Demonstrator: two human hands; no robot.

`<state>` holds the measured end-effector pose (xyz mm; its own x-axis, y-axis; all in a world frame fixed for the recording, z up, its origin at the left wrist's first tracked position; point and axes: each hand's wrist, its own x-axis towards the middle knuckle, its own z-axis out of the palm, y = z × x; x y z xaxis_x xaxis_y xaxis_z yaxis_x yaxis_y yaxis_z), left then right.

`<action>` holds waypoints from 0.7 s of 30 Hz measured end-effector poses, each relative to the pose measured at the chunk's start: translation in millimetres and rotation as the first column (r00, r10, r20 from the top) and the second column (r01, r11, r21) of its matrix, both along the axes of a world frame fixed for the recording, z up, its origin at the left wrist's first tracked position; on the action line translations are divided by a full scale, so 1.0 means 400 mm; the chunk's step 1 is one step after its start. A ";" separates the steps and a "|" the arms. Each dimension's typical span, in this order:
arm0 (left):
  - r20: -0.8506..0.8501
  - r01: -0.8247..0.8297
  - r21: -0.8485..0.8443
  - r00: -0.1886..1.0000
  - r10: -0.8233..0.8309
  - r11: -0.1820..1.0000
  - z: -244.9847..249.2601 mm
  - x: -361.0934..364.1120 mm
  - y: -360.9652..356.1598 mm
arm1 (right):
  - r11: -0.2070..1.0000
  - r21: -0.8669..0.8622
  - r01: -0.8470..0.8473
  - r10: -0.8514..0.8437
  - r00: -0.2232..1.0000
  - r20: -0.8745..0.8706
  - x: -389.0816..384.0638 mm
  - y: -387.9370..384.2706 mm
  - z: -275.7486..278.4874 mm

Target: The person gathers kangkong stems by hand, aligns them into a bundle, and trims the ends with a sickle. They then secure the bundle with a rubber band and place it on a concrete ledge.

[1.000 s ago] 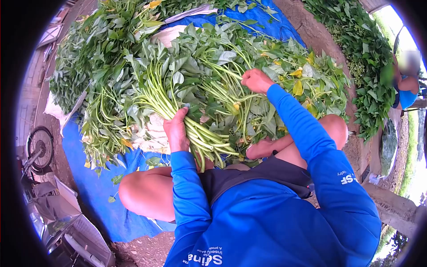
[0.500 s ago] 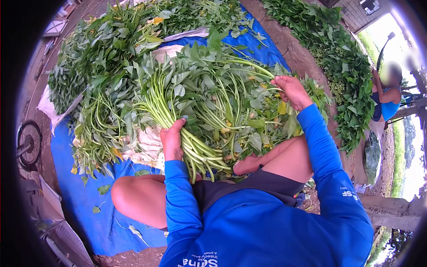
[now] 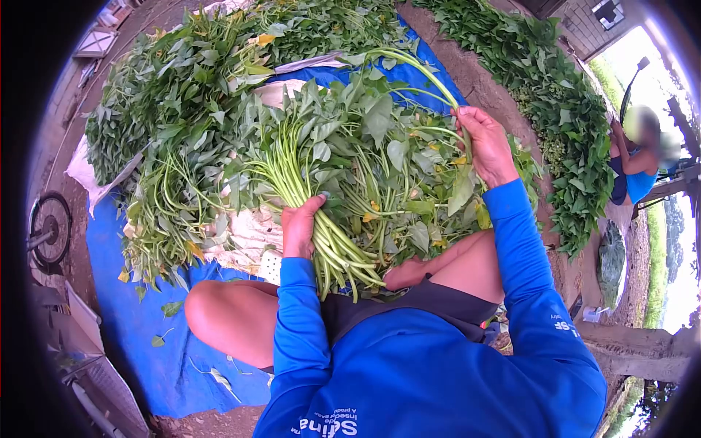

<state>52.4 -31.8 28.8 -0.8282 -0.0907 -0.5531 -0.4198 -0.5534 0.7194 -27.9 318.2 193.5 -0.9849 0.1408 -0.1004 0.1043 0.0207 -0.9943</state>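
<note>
I sit cross-legged in a blue long-sleeved shirt. My left hand (image 3: 299, 228) grips a thick bundle of green leafy stems (image 3: 332, 244) by its lower part, cut ends pointing toward my lap. My right hand (image 3: 485, 142) is raised at the right and is closed on a few long green stems (image 3: 423, 69) that arch up and left over the pile. Loose leafy greens (image 3: 380, 168) lie spread between both hands, some leaves yellowed.
More greens are heaped at the upper left (image 3: 168, 87) on a blue tarp (image 3: 146, 321) and white sacking (image 3: 244, 233). Another row of greens (image 3: 562, 109) runs along the right. A second person in blue (image 3: 639, 160) sits far right. A bicycle wheel (image 3: 47, 230) stands at left.
My right hand has moved right and upward, lifting a few long stems out of the pile. My left hand has kept its hold on the bundle.
</note>
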 end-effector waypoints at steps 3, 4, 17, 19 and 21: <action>-0.019 0.011 0.000 1.000 -0.011 1.000 -0.008 0.002 0.009 | 1.000 -0.009 0.025 -0.026 0.984 -0.176 -0.075 -0.029 -0.009; -0.024 0.010 0.000 1.000 -0.010 1.000 -0.006 0.004 0.012 | 1.000 -0.013 0.020 -0.022 0.970 -0.240 -0.105 -0.040 -0.014; -0.042 -0.016 0.230 0.999 0.026 0.973 -0.179 0.033 0.092 | 0.960 0.166 -0.224 0.165 0.937 0.309 0.293 -0.320 -0.489; -0.015 0.013 0.290 1.000 -0.009 0.957 -0.247 0.046 0.099 | 0.972 0.087 -0.217 0.178 0.928 0.328 0.333 -0.326 -0.537; 0.040 0.064 0.353 0.996 -0.083 0.934 -0.273 0.052 0.100 | 0.942 0.217 -0.257 0.178 0.928 0.326 0.326 -0.313 -0.555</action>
